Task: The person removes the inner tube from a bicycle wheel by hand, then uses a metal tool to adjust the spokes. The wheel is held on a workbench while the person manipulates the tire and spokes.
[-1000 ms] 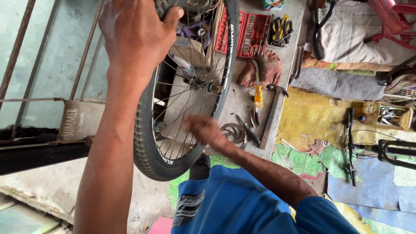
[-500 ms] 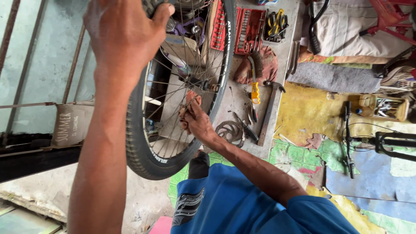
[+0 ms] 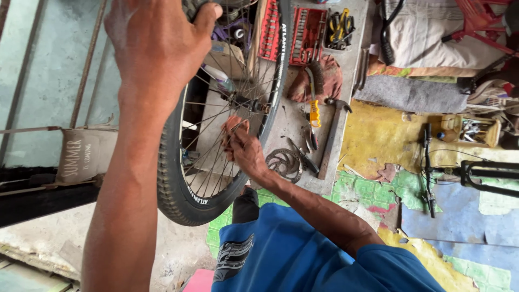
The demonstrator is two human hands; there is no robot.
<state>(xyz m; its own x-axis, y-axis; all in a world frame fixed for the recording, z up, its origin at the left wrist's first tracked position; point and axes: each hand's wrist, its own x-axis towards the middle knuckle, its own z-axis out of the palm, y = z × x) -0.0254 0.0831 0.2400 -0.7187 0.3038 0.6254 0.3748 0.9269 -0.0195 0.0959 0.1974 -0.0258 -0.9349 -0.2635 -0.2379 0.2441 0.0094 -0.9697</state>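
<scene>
A bicycle wheel with a knobby black tyre and thin spokes stands in front of me. My left hand reaches up and is closed over the tyre's top edge, thumb hooked over the tread. Lower down, my right hand is inside the wheel just below the hub, with its fingers curled around a few spokes. My blue clothing fills the lower middle of the view.
Behind the wheel a grey board holds a brake disc, a hammer, a yellow-handled tool, a red socket set and a tray of pliers. Black bicycle parts lie on the patchy painted floor to the right.
My right hand moved from the tools on the board to the spokes, and its spread fingers have now curled. My left hand kept its hold on the tyre.
</scene>
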